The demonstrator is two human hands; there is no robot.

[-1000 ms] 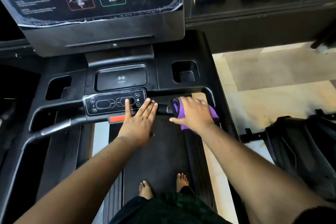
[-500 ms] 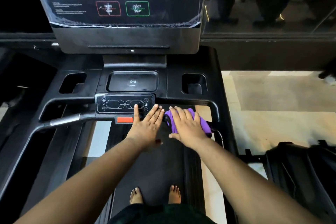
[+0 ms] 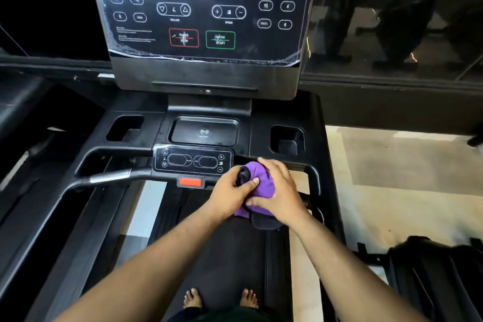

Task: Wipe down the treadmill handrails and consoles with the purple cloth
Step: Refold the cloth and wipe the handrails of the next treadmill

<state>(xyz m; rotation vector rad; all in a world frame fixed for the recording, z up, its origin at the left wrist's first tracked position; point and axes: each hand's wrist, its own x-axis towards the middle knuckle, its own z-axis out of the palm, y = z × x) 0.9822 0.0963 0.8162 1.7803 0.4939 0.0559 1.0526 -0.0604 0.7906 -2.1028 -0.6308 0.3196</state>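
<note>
Both hands (image 3: pixel 230 195) (image 3: pixel 278 193) grip the bunched purple cloth (image 3: pixel 261 185).

You stand on the belt (image 3: pixel 224 256), both feet (image 3: pixel 193 298) near its rear edge. Ahead rises the main console (image 3: pixel 203 15); below it sits a tray (image 3: pixel 205 131), flanked by one cup holder (image 3: pixel 125 127) on the left and another (image 3: pixel 287 140) on the right. Nearer you lies the small control panel (image 3: pixel 193 161), with the stop button (image 3: pixel 190 182) just under it. Your left hand (image 3: pixel 231 195) and right hand (image 3: pixel 278 192) meet right of that panel — the cloth (image 3: pixel 258 185) between them, over the handrail (image 3: pixel 109 178).
</note>
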